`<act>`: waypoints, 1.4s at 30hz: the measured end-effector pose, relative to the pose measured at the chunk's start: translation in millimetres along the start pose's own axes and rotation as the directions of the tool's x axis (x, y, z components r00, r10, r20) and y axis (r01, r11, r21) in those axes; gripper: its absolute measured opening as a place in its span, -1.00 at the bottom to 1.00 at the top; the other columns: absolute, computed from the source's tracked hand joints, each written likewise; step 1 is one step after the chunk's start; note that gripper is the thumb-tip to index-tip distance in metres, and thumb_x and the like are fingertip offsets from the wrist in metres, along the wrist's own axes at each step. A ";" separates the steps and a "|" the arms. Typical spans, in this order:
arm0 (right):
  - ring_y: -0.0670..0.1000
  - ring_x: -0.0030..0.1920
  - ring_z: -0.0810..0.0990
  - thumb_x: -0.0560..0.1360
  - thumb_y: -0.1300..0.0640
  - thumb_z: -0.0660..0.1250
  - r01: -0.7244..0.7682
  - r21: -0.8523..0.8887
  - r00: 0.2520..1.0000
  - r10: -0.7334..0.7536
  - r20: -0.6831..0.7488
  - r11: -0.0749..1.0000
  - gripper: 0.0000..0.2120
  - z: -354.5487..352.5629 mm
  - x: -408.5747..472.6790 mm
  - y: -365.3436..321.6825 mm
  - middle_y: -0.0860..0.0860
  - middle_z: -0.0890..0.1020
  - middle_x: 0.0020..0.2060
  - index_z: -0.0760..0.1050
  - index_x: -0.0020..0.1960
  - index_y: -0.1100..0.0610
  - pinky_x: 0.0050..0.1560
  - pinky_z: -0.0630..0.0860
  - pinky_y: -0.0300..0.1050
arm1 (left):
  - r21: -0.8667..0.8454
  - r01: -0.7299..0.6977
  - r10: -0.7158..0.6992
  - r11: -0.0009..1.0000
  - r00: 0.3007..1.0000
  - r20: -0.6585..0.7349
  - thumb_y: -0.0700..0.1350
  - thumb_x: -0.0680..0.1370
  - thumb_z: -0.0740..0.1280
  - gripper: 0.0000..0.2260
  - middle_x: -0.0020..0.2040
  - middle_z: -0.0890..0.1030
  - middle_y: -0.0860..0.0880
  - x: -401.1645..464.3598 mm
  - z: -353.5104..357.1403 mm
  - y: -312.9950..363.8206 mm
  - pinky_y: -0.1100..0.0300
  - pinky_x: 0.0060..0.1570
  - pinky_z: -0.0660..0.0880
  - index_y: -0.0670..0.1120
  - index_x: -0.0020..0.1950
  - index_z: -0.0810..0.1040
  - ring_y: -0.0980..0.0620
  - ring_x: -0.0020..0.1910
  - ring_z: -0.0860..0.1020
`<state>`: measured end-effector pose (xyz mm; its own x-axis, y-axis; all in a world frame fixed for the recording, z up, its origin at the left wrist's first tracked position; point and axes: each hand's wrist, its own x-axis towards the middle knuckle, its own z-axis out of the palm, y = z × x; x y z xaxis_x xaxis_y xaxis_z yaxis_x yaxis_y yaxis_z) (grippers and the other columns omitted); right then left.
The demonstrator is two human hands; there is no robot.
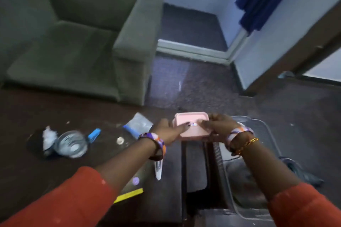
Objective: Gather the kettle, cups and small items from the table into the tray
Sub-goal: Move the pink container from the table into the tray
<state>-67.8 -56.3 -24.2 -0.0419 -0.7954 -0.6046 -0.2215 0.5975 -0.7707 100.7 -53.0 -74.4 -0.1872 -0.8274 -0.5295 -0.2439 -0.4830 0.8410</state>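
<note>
Tray (265, 129): clear plastic, on the dark floor at 4 o'clock of frame, just right of the table edge; looks empty apart from a dim reddish patch inside, blur too heavy to say what that is.

Left to right on the dark table (27, 171):
- crumpled white wrapper (48, 137), 9 o'clock, touching the glass cup
- glass cup (71, 143), clear, seen from above
- blue clip (94, 134), just right of the cup
- coin-like disc (120, 141)
- clear zip bag (137, 122) with a blue strip, beside the left wrist
- white hair clip (159, 169) under the left forearm, 6 o'clock
- yellow strip (129, 195) at the near edge

Left hand (168, 131): fingers pressed on the left end and lid of the pink box (191, 125), thumb on top. Beaded bracelet on the wrist.

Pink box: lidded, held level at centre frame, between table and tray, clear of both.

Right hand (218, 125): fingers curled round the right end of the box, thumb on the lid. Gold bangle on the wrist.

Green armchair (73, 42) at 10 o'clock, behind the table. Kettle not seen.
</note>
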 end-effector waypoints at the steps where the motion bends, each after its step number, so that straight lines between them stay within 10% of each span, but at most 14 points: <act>1: -0.14 -0.59 0.57 0.47 0.29 0.34 0.039 0.017 0.998 -0.038 -0.059 0.999 -0.81 -30.4 -3.4 -10.1 0.12 0.57 -0.33 0.50 0.09 0.25 -0.57 0.55 -0.24 | -0.015 -0.042 0.043 0.999 0.998 0.038 0.20 0.29 0.43 -0.60 -0.45 0.42 -0.04 8.6 21.0 26.1 0.23 -0.43 0.34 -0.13 -0.35 0.47 0.12 -0.56 0.41; 7: 0.05 -0.28 0.59 0.48 0.26 0.33 0.103 0.174 0.976 -0.066 -0.206 0.979 -0.97 -202.1 3.2 -31.9 0.16 0.60 -0.22 0.50 -0.13 0.23 -0.46 0.61 -0.16 | -0.055 -0.083 0.091 0.995 0.982 0.163 -0.11 0.48 0.34 -0.78 -0.59 0.43 0.03 71.6 153.9 133.2 0.35 -0.52 0.30 -0.12 -0.34 0.43 0.18 -0.67 0.33; 14: -0.05 -0.40 0.60 0.52 0.36 0.22 -0.116 0.248 0.983 0.147 -0.110 0.962 -0.83 -313.3 69.9 55.3 0.03 0.64 -0.41 0.47 -0.18 0.15 -0.45 0.56 -0.28 | -0.106 0.306 -0.275 0.946 0.933 0.231 -0.22 0.54 0.21 -0.79 -0.47 0.47 -0.04 135.7 284.1 117.3 0.21 -0.30 0.35 -0.11 -0.30 0.41 0.03 -0.38 0.37; 23: 0.16 -0.29 0.52 0.49 0.45 0.21 -0.347 0.454 0.900 0.427 -0.083 0.820 -0.86 -302.1 116.2 166.4 0.23 0.52 -0.23 0.43 -0.21 0.30 -0.51 0.60 -0.07 | 0.084 0.614 -0.617 0.785 0.760 0.203 -0.27 0.57 0.16 -0.94 -0.28 0.47 -0.13 165.0 339.8 42.7 0.18 -0.32 0.47 -0.19 -0.09 0.39 -0.02 -0.33 0.46; 27: 0.18 0.02 0.56 0.40 0.46 0.22 -0.309 0.324 0.904 0.382 -0.193 0.894 -0.70 -280.8 125.0 179.0 0.29 0.59 0.01 0.45 0.13 0.37 0.11 0.54 0.12 | -0.007 0.617 -0.607 0.787 0.777 0.166 -0.39 0.52 0.17 -0.83 -0.26 0.49 -0.14 169.5 349.3 25.0 0.18 -0.48 0.50 -0.14 -0.02 0.41 -0.05 -0.32 0.48; 35: 0.11 0.04 0.52 0.41 0.40 0.29 -0.366 0.285 0.908 0.407 -0.097 0.886 -0.64 -264.0 97.7 191.6 0.14 0.56 0.05 0.44 0.20 0.33 -0.18 0.41 -0.24 | -0.216 0.645 -0.627 0.733 0.764 0.152 -0.50 0.48 0.11 -0.75 -0.25 0.53 -0.15 164.6 357.5 23.4 0.16 -0.15 0.44 -0.22 -0.21 0.46 -0.05 -0.24 0.49; 39: 0.01 -0.29 0.47 0.50 0.47 0.14 -0.469 0.423 0.877 0.468 0.114 0.775 -0.78 -275.8 98.2 183.7 0.06 0.58 -0.36 0.51 -0.13 0.25 -0.33 0.51 -0.25 | -0.312 0.575 -0.581 0.756 0.809 0.084 -0.54 0.45 0.09 -0.76 -0.36 0.58 -0.15 164.8 353.4 30.6 0.24 -0.29 0.56 -0.28 -0.22 0.45 -0.07 -0.25 0.49; 42: -0.02 -0.23 0.49 0.51 0.36 0.21 -0.518 0.410 0.849 0.508 0.143 0.751 -0.67 -280.5 112.6 177.1 0.03 0.47 -0.25 0.40 0.26 0.34 0.05 0.54 -0.10 | -0.336 0.526 -0.544 0.781 0.838 0.046 -0.55 0.43 0.14 -0.81 -0.23 0.54 -0.22 165.7 348.3 33.0 0.26 -0.38 0.58 -0.32 -0.19 0.46 -0.16 -0.14 0.53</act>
<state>-385.0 -68.6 -172.4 -0.0087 -0.3575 -0.9339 0.2544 0.9024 -0.3478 -269.8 -106.2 -173.2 -0.0677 -0.4171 -0.9063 0.0308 -0.9088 0.4160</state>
